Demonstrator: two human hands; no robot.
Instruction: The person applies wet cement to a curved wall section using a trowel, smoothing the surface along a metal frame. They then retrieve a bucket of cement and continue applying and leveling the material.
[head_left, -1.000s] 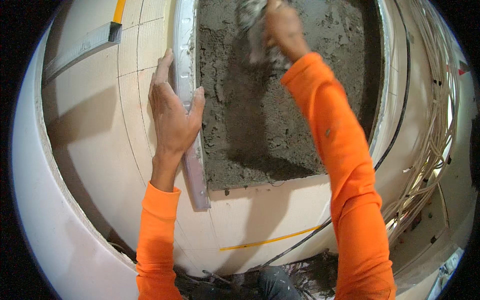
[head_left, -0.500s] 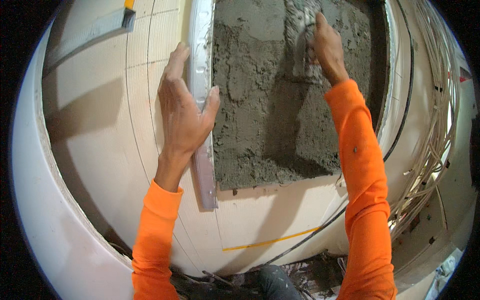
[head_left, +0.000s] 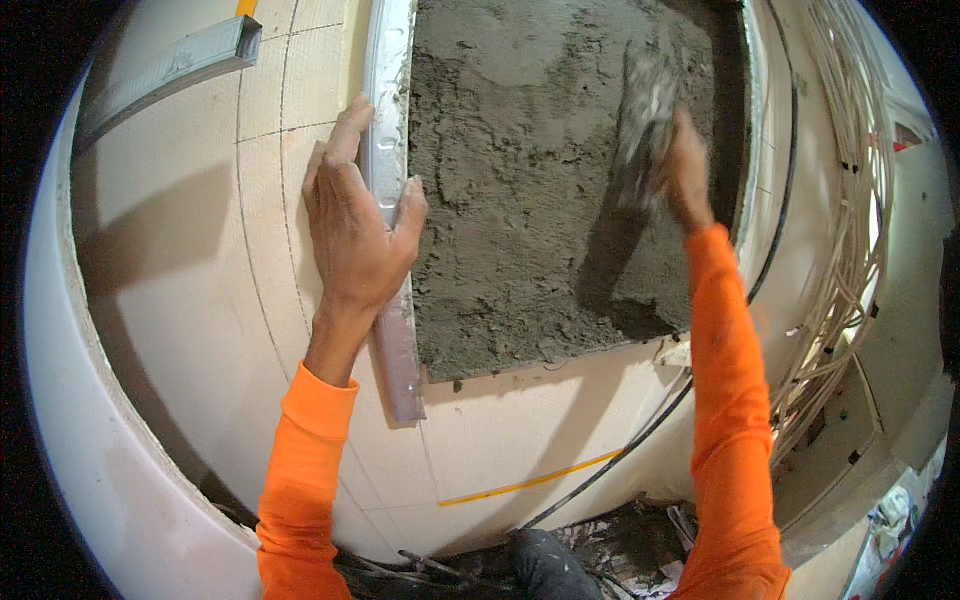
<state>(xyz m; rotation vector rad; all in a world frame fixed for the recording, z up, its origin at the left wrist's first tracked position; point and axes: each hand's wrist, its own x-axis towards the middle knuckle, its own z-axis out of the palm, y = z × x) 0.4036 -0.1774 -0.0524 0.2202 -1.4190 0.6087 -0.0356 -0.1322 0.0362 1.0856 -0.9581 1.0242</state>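
Wet grey mortar point(head_left: 510, 210) covers a rectangular panel on the pale wall, rough toward its left and lower parts. My right hand point(head_left: 688, 170) is closed on a plastering trowel point(head_left: 645, 125), whose blade is against the mortar at the right side. Motion smears both the blade and the fingers. A long silvery metal profile point(head_left: 400, 365) stands along the panel's left edge. My left hand point(head_left: 362, 225) clasps it, thumb on the mortar side and fingers on the outer side.
A loose black cable point(head_left: 790, 180) and a bundle of pale wires point(head_left: 862, 200) hang at the right. A metal channel point(head_left: 165, 80) juts out at the upper left. Below, a yellow strip point(head_left: 530, 480) marks the wall above dark debris point(head_left: 625, 540).
My right hand has swept the trowel down and to the right across the mortar. My left hand keeps its hold on the metal profile. The whole view has shifted slightly.
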